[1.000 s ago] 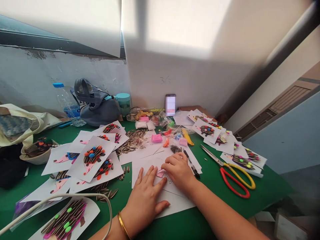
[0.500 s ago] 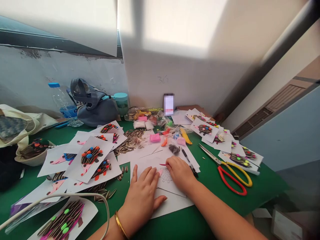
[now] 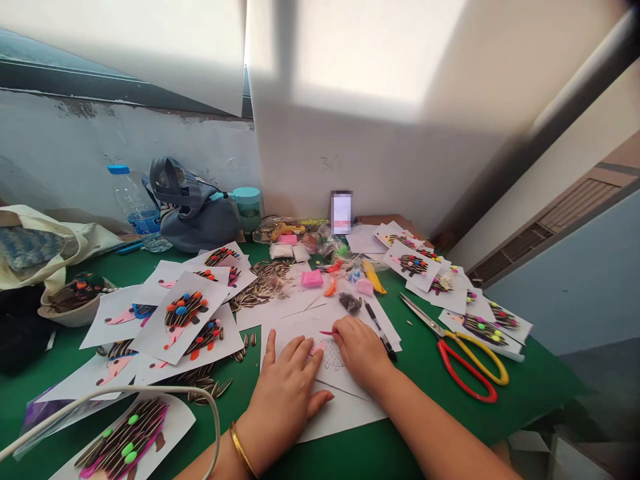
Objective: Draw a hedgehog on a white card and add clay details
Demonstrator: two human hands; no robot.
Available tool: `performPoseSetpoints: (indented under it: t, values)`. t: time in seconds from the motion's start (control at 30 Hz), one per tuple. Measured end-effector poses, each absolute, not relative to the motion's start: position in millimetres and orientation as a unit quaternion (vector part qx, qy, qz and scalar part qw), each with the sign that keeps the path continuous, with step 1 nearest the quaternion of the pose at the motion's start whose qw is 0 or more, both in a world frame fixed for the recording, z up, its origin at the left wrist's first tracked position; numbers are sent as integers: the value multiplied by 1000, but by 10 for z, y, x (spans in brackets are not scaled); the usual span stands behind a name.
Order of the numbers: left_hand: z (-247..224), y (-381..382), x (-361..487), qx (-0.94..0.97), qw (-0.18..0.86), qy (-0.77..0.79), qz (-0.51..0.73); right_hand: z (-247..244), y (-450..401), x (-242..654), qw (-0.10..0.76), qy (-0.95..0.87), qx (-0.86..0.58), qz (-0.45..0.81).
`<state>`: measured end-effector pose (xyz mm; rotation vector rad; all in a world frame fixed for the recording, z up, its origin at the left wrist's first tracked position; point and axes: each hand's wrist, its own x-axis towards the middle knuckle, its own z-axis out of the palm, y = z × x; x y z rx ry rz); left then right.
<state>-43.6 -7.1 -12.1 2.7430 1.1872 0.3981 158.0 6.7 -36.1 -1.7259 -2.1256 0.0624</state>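
My left hand (image 3: 286, 381) lies spread on a white sheet of paper (image 3: 286, 328), its fingertips touching a bit of pink clay (image 3: 316, 348). The clay sits at the left end of an outline drawing (image 3: 334, 353) of a round, scale-patterned body with small feet. My right hand (image 3: 361, 350) is closed in a pinch over the drawing's right part. From its fingertips a thin magenta pointed stick (image 3: 327, 333) sticks out to the left; its other end is hidden by the fingers. A black pen (image 3: 379, 327) rests just beyond my right hand.
Scissors (image 3: 463, 353) with red and yellow handles lie at right. Sunflower seeds (image 3: 263, 283), a pink clay packet (image 3: 312, 279) and a yellow clay piece (image 3: 374, 277) are ahead. Seed-covered hedgehog cards (image 3: 183, 317) overlap at left, more cards (image 3: 480, 327) at right. A white cable (image 3: 215, 417) arches near my left wrist.
The view has shifted slightly. My left fingers have moved a little on the pink clay, which shows more between them. My right hand keeps its pinch on the stick.
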Motion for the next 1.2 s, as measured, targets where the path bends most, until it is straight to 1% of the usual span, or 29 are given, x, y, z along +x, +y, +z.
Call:
performPoseSetpoints:
  t: [0.2, 0.43, 0.77, 0.97, 1.2]
  values:
    - [-179, -72, -478, 907, 69, 380, 167, -355, 80, 1607, 205, -765, -610, 25]
    - [-139, -92, -429, 907, 69, 392, 136, -340, 81, 1627, 199, -767, -609, 34]
    - [-244, -59, -494, 913, 53, 369, 162, -364, 98, 1629, 205, -769, -605, 22]
    - [-234, -62, -520, 912, 51, 371, 169, -340, 83, 1614, 212, -763, -609, 36]
    - [-210, -75, -493, 915, 42, 376, 140, -336, 81, 1613, 219, -765, -604, 47]
